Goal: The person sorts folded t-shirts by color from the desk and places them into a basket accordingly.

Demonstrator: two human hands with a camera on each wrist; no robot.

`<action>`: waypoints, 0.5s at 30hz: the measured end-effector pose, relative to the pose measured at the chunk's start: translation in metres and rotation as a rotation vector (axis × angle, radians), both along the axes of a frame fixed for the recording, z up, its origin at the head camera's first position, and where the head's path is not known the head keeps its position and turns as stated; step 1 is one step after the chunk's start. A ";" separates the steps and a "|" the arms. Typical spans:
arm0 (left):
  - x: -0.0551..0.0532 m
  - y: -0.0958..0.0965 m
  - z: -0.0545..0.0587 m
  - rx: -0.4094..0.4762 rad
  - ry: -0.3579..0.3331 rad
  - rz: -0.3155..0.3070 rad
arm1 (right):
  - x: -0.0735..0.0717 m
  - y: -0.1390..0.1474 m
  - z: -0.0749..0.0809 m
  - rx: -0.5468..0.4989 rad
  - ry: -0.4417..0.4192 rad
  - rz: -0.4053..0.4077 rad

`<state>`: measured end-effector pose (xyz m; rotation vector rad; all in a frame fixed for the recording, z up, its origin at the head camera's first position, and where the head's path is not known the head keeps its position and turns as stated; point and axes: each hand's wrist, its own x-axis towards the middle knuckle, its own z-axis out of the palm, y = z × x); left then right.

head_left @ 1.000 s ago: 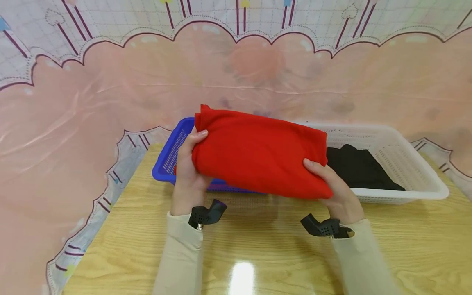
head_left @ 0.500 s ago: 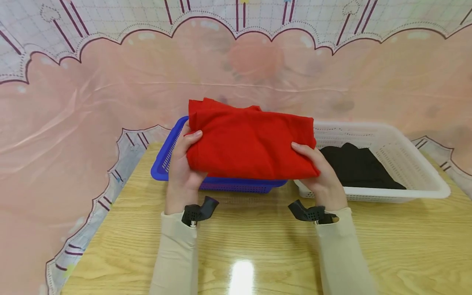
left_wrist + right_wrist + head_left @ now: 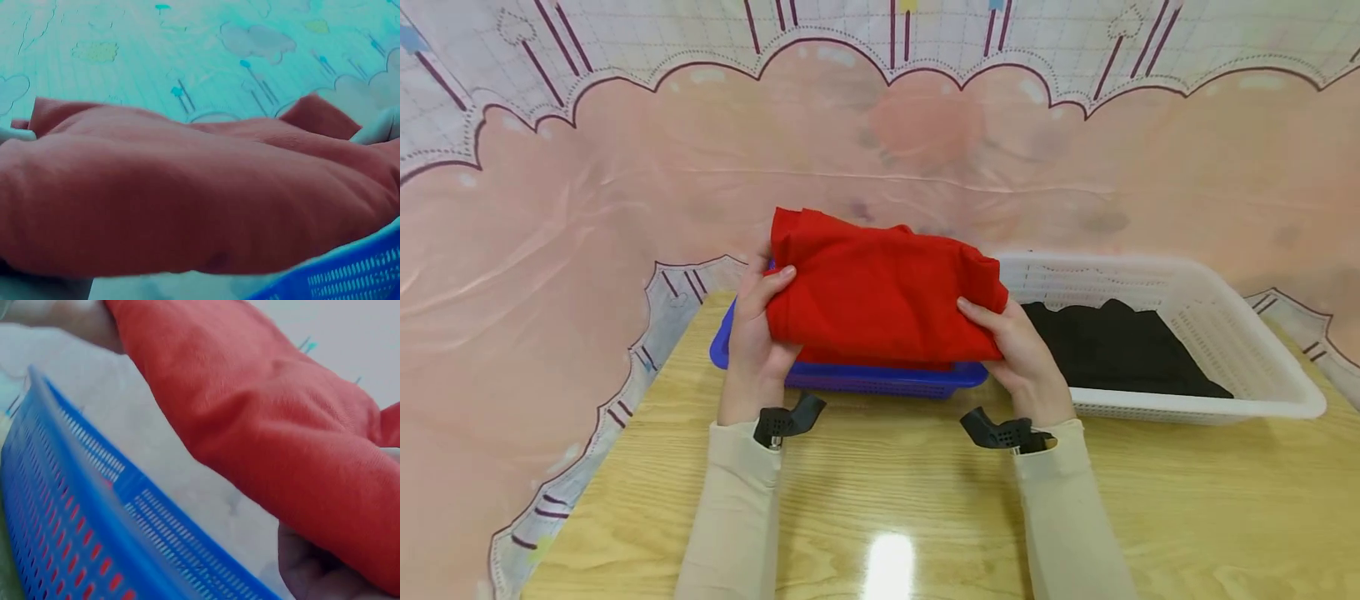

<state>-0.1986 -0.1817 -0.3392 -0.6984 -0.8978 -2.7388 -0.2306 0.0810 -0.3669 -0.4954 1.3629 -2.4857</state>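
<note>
A folded red cloth (image 3: 880, 292), perhaps a garment, is held up between both hands above the blue basket (image 3: 880, 379). My left hand (image 3: 756, 325) grips its left end, thumb on top and the other fingers mostly hidden. At the opposite end, my right hand (image 3: 1022, 350) grips the cloth with the thumb laid over its face. The left wrist view shows the cloth (image 3: 187, 194) spanning both hands. In the right wrist view, the cloth (image 3: 250, 406) hangs over the basket's rim (image 3: 94, 469), and more red shows through the basket's holes.
To the right stands a white basket (image 3: 1247, 350) with a folded black cloth (image 3: 1120, 350) inside. Both baskets are on a wooden table (image 3: 880, 483). A patterned pink sheet (image 3: 925, 150) rises behind it.
Both hands have carried the red cloth to the left, over the blue basket. More of the white basket and black cloth now shows.
</note>
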 end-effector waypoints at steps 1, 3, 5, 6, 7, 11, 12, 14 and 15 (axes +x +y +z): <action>-0.001 -0.001 -0.001 0.004 0.008 0.000 | -0.001 -0.001 -0.001 0.012 0.006 -0.009; -0.003 -0.003 -0.003 0.007 0.018 -0.007 | -0.003 -0.004 -0.002 0.030 0.005 -0.030; -0.004 -0.003 -0.005 -0.001 0.009 -0.008 | -0.004 -0.006 -0.004 0.042 -0.009 -0.052; -0.005 -0.004 -0.006 -0.012 0.002 -0.005 | -0.004 -0.007 -0.005 0.047 -0.017 -0.062; -0.005 -0.004 -0.007 -0.029 -0.007 0.000 | -0.004 -0.008 -0.006 0.052 -0.022 -0.068; -0.005 -0.006 -0.007 -0.136 -0.048 0.031 | -0.004 -0.010 -0.007 0.083 -0.031 -0.071; -0.005 -0.006 -0.007 -0.164 -0.056 0.034 | -0.004 -0.011 -0.007 0.089 -0.031 -0.069; -0.006 -0.007 -0.007 -0.211 -0.073 0.036 | -0.004 -0.011 -0.006 0.101 -0.028 -0.068; -0.006 -0.007 -0.007 -0.229 -0.080 0.035 | -0.005 -0.011 -0.006 0.105 -0.024 -0.069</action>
